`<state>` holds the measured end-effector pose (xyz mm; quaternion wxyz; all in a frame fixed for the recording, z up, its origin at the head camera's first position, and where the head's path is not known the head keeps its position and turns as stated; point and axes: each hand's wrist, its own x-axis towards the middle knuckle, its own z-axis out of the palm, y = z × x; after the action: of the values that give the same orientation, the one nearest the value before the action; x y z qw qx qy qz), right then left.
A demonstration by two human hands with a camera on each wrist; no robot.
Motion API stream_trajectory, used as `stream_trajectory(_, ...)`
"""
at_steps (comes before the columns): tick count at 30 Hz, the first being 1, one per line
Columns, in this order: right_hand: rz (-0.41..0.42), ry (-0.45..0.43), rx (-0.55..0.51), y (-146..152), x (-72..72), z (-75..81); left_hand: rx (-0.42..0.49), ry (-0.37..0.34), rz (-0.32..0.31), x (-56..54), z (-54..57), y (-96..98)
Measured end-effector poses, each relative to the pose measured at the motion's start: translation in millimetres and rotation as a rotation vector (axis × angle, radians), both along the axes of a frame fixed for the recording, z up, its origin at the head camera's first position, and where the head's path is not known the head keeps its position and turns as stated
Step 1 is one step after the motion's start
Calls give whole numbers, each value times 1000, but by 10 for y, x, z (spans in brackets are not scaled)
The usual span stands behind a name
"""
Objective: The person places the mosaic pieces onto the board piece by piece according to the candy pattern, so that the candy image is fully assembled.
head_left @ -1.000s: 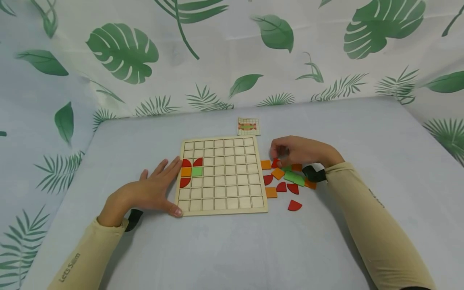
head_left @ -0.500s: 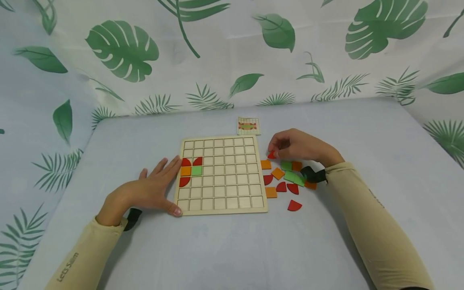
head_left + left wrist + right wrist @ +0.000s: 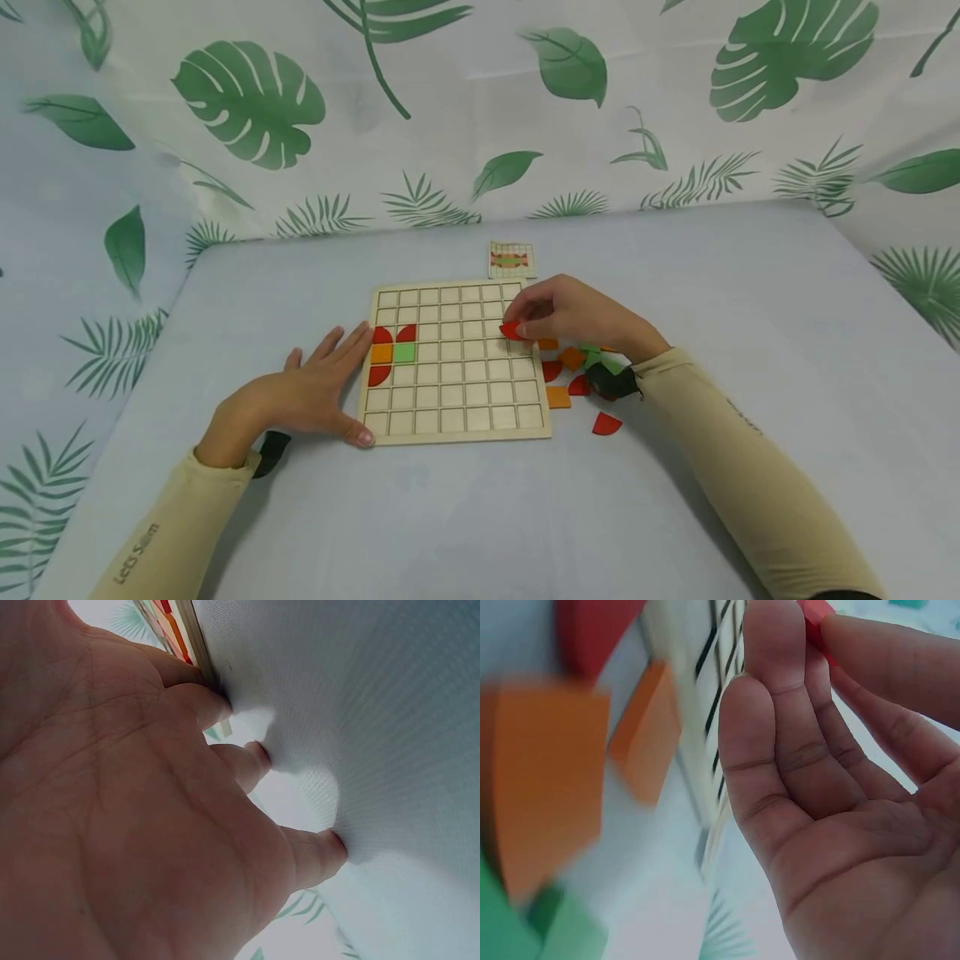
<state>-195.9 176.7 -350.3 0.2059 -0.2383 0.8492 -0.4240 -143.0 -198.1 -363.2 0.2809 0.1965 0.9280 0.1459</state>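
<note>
I see a pale table (image 3: 480,517) before a leafy backdrop (image 3: 442,83). The right hand (image 3: 581,317) pinches a red piece (image 3: 511,331) at the board's (image 3: 452,397) right side; one corner points left, visible length running left-right, fingers hiding the rest. The left hand (image 3: 306,400), fingers spread, touches the left edge.

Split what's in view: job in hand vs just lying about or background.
Job in hand, judging by the scene:
left hand, at the left edge of the grid board
right hand, pinching a red piece
five set pieces
loose pieces right of the board
pattern card, likely the reference

Apparently just setting or worn:
leaf-print backdrop
table cover
sleeves
black wrist bands
</note>
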Motion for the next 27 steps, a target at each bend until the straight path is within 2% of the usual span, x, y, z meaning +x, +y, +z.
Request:
stream_trajectory(7,51,4,-23,-232,113,38,-4,0,1,12,19,-9)
stream_trajectory(17,172,-15,-81,-616,103,24,-1,-5,7,-11,-14,-7)
stream_trajectory(23,243,56,-42,-940,64,10,-5,-13,15,-23,-12,1)
stream_trajectory(27,248,121,11,-1141,53,-17,2,-16,7,-23,-7,8)
